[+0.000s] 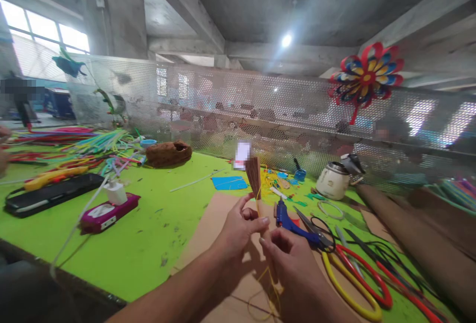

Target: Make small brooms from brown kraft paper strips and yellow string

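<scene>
Upright over the brown paper sheet (201,229) stands a pleated brown bundle (253,174), fanned at its top and narrow below. Yellow string (258,204) crosses its narrow part and hangs in loose loops under my hands. My left hand (238,226) is closed, thumb and fingers at the narrow part of the bundle where the string passes. Lower down, my right hand (292,256) pinches the bundle's lower stem between thumb and fingers. Just right of the hands lie a blue glue gun (295,226) and scissors (316,226) with dark handles.
Large scissors with yellow and red handles (353,283) lie at right, near a white kettle (332,180). A purple power strip (111,214), a black case (54,194) and a brown carved piece (167,154) are leftward. A perforated metal screen (223,100) stands behind the green table.
</scene>
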`<control>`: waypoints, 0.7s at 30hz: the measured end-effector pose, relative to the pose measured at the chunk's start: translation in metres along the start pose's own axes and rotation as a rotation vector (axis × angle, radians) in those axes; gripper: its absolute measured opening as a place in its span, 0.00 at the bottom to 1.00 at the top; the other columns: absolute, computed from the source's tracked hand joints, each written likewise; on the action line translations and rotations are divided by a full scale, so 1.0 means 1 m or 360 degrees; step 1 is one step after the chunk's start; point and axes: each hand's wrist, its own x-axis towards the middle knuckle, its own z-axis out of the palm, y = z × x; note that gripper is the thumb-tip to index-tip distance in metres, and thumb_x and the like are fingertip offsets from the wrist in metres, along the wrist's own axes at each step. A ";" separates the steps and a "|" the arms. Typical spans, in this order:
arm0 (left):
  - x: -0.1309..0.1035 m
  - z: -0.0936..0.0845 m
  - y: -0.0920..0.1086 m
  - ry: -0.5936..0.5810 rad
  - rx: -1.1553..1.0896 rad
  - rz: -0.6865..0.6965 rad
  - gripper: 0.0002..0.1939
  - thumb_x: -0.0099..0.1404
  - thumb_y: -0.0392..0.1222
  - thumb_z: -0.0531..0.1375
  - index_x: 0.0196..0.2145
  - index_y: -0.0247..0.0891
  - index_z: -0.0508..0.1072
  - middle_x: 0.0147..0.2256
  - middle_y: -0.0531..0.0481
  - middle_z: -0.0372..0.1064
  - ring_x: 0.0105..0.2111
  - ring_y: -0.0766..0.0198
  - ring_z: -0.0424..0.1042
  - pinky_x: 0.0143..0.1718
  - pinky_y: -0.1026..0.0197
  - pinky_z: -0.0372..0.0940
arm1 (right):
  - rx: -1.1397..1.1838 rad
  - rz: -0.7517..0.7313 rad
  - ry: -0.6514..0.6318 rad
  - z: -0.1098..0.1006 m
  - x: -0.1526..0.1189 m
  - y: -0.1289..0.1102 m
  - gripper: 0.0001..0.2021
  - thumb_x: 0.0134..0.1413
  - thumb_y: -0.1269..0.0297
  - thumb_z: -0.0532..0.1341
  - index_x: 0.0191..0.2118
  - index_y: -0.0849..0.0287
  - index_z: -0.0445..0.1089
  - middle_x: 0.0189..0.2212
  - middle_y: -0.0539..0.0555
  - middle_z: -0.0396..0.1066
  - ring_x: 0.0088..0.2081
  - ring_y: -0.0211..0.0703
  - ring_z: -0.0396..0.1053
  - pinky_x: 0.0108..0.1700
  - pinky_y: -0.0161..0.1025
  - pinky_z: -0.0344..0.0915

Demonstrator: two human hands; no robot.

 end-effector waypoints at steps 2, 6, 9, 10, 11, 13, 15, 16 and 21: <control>-0.001 0.001 0.001 0.0001 -0.0014 -0.0002 0.46 0.43 0.33 0.71 0.58 0.38 0.57 0.22 0.58 0.65 0.23 0.67 0.67 0.27 0.64 0.61 | -0.0060 0.0002 0.0047 0.000 0.001 0.000 0.13 0.45 0.57 0.65 0.22 0.61 0.66 0.16 0.47 0.64 0.20 0.35 0.60 0.22 0.32 0.54; -0.003 0.003 0.003 -0.0008 -0.0024 0.0016 0.45 0.45 0.32 0.70 0.58 0.35 0.56 0.22 0.57 0.66 0.24 0.67 0.67 0.27 0.64 0.61 | -0.0158 -0.0026 0.0100 0.001 -0.001 -0.002 0.14 0.45 0.56 0.64 0.20 0.59 0.64 0.15 0.47 0.62 0.18 0.35 0.58 0.20 0.33 0.53; -0.003 0.005 0.004 -0.0007 -0.0046 0.0032 0.43 0.45 0.31 0.69 0.57 0.34 0.56 0.21 0.59 0.64 0.22 0.68 0.66 0.26 0.64 0.60 | -0.0186 -0.0033 0.0132 0.002 -0.003 -0.006 0.14 0.44 0.55 0.64 0.20 0.58 0.64 0.14 0.46 0.61 0.17 0.35 0.58 0.19 0.33 0.53; -0.004 0.005 0.004 0.0000 -0.0052 0.0035 0.43 0.45 0.30 0.69 0.57 0.33 0.56 0.21 0.59 0.64 0.22 0.68 0.65 0.25 0.65 0.60 | -0.0197 -0.0033 0.0144 0.002 -0.004 -0.007 0.15 0.44 0.54 0.64 0.19 0.57 0.63 0.14 0.46 0.61 0.17 0.35 0.58 0.19 0.33 0.53; -0.004 0.005 0.005 0.0009 -0.0055 0.0038 0.43 0.44 0.30 0.69 0.57 0.32 0.57 0.20 0.59 0.64 0.21 0.68 0.65 0.25 0.65 0.59 | -0.0212 -0.0032 0.0153 0.003 -0.004 -0.007 0.15 0.44 0.54 0.64 0.19 0.57 0.63 0.13 0.46 0.60 0.16 0.35 0.58 0.18 0.33 0.53; -0.004 0.006 0.006 0.0033 -0.0064 0.0048 0.44 0.44 0.30 0.69 0.56 0.32 0.57 0.21 0.59 0.64 0.22 0.68 0.66 0.25 0.65 0.59 | -0.0240 -0.0019 0.0144 0.003 -0.004 -0.008 0.16 0.45 0.53 0.62 0.18 0.57 0.62 0.12 0.46 0.59 0.15 0.35 0.57 0.17 0.33 0.52; -0.004 0.006 0.006 0.0046 -0.0080 0.0055 0.44 0.43 0.30 0.70 0.57 0.32 0.56 0.21 0.59 0.63 0.22 0.69 0.65 0.26 0.65 0.60 | -0.0246 0.0002 0.0099 0.003 -0.004 -0.008 0.17 0.47 0.52 0.61 0.17 0.56 0.61 0.11 0.45 0.58 0.14 0.35 0.56 0.17 0.33 0.52; -0.004 0.006 0.006 0.0049 -0.0084 0.0056 0.44 0.44 0.30 0.70 0.57 0.32 0.56 0.21 0.60 0.63 0.22 0.69 0.65 0.26 0.65 0.60 | -0.0247 0.0009 0.0078 0.003 -0.003 -0.007 0.17 0.47 0.52 0.61 0.17 0.56 0.61 0.11 0.45 0.58 0.14 0.35 0.56 0.17 0.33 0.52; -0.002 0.004 0.005 0.0064 -0.0070 0.0099 0.43 0.46 0.30 0.70 0.57 0.33 0.57 0.23 0.58 0.64 0.25 0.69 0.66 0.30 0.64 0.61 | -0.0327 -0.0057 0.0038 0.003 -0.003 -0.006 0.17 0.46 0.53 0.61 0.17 0.56 0.59 0.12 0.45 0.58 0.16 0.35 0.57 0.19 0.34 0.53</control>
